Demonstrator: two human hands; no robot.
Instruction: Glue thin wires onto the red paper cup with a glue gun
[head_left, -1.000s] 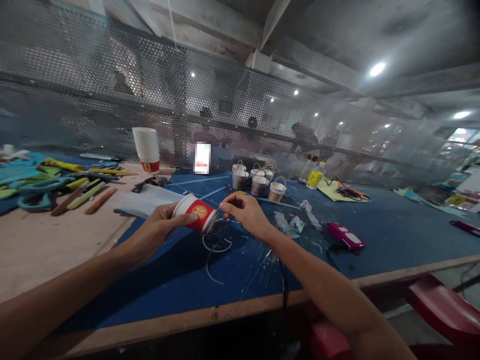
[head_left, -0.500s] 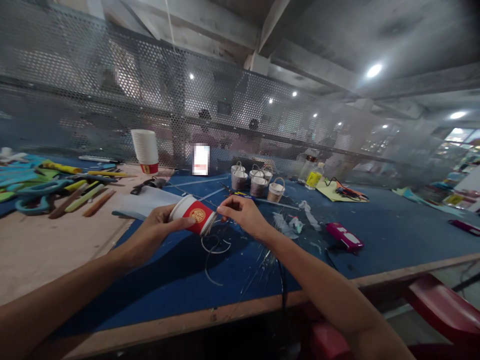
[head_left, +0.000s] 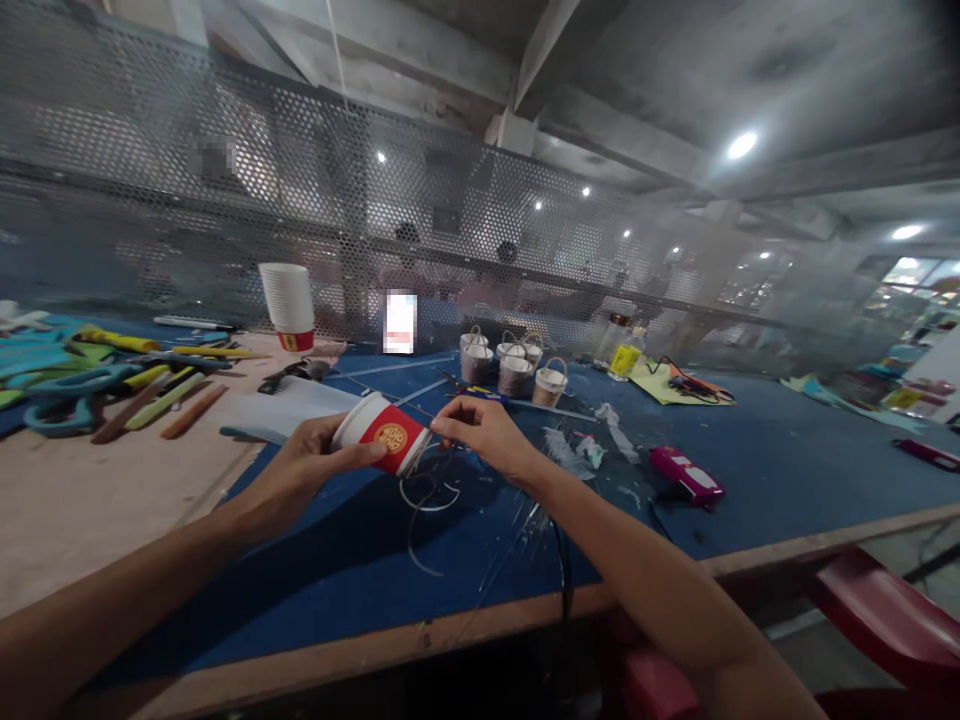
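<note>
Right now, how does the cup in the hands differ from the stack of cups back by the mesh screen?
The red paper cup lies tipped on its side, gripped by the left hand with the right hand pinching at its base; the stack of cups stands upside down on the table, untouched. The held one is single, the stack nests many. Its red band faces the camera, while the stack shows mostly white. Both share the red-and-white print.

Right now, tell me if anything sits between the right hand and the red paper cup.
Nothing visible does. The left hand holds the red paper cup on its side above the blue mat, and the right hand pinches at the cup's rim end, where a pale curled strip hangs down.
</note>
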